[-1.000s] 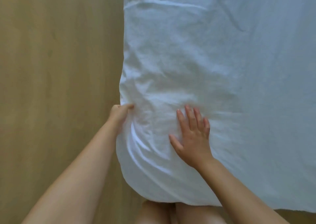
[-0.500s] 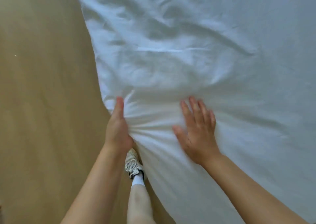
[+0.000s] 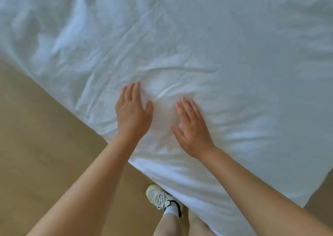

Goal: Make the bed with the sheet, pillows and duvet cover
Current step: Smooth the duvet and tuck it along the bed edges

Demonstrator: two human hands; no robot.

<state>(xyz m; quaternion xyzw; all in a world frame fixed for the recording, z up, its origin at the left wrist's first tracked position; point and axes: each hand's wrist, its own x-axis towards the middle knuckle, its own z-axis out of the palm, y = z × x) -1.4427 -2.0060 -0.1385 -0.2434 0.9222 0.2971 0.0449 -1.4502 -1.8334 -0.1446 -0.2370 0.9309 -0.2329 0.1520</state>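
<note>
Palms down with fingers straight and slightly spread, neither grip closing on anything, the left hand (image 3: 133, 113) and the right hand (image 3: 192, 127) are pressing flat, side by side but apart, on the white sheet (image 3: 225, 43) near its front edge. The sheet is lying wrinkled across most of the view, creases fanning out around both hands, and its edge is draping down toward the wooden floor (image 3: 36, 154), where a white sneaker (image 3: 158, 197) is standing just beside the hanging cloth.

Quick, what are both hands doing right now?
Left hand: open, flat on the wrinkled white fabric sheet.
Right hand: open, flat on it too.
</note>
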